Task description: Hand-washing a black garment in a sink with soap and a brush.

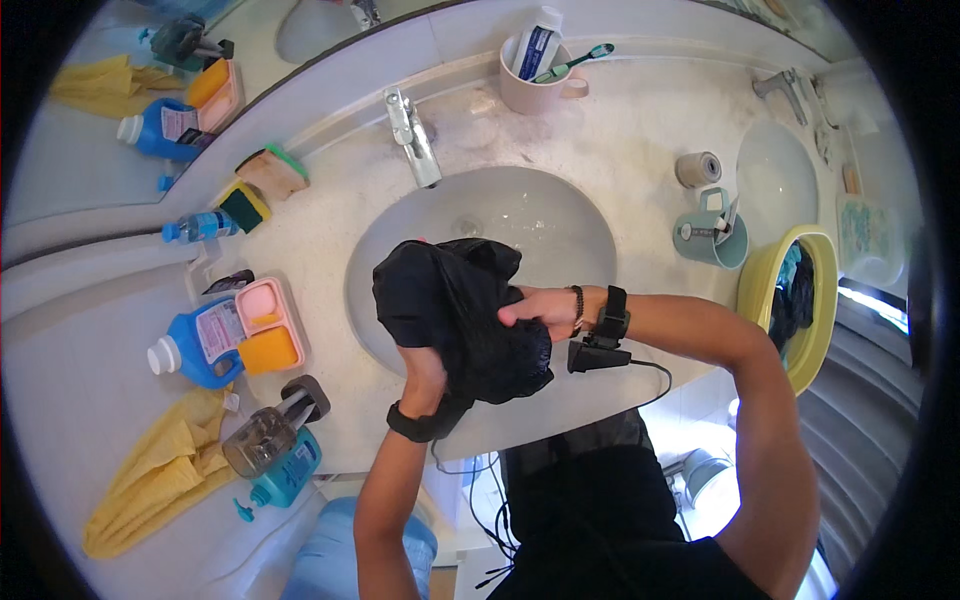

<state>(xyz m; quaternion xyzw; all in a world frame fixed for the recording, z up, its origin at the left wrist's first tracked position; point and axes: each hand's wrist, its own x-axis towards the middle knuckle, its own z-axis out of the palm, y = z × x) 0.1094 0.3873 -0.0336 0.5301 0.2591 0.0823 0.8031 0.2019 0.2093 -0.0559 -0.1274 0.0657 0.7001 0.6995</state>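
Observation:
A bunched black cloth [455,320] is held up over the near part of the white oval sink [575,215]. Its folds look dark and glossy, and the exact kind of item cannot be made out. My right hand [542,308] grips its right side, thumb on top and the other fingers hidden behind the fabric. From below, my left hand [424,372] holds the lower left of the cloth, which covers its fingers. Water drops lie in the bowl, and the chrome faucet [412,138] rises behind it.
A pink mug [525,95] with toothpaste and toothbrush stands behind the sink. To the left are sponges [243,207], a blue detergent bottle [200,345], pump bottles [287,470] and a yellow towel [160,470]. Rightward sit a teal cup [710,245] and a yellow basin [822,330] holding cloths.

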